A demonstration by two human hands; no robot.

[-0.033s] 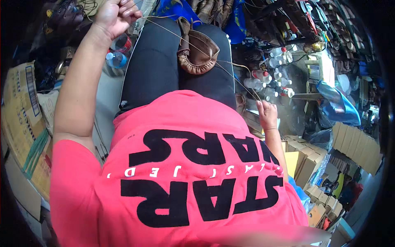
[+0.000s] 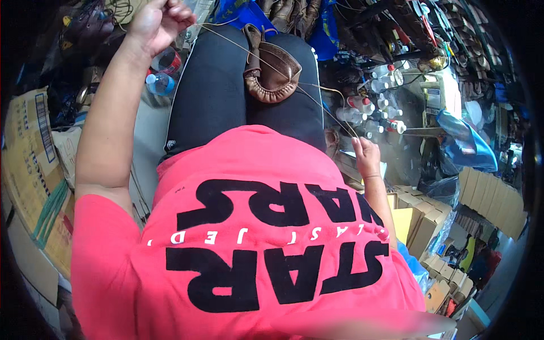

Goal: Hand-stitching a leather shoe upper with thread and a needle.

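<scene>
So my left hand [image 2: 160, 21] is now up higher, fist clamped on the thread [image 2: 226, 38], right hand [image 2: 366, 157] pinching its other end by my hip. Stitch looks snug; brown shoe [image 2: 272, 71] sits between my knees.

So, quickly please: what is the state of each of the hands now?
Left hand: closed, pulling the thread taut.
Right hand: closed, pinching the thread's other end.

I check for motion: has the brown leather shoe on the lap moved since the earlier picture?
No. The brown leather shoe lies at the same place on the black trousers.
</scene>
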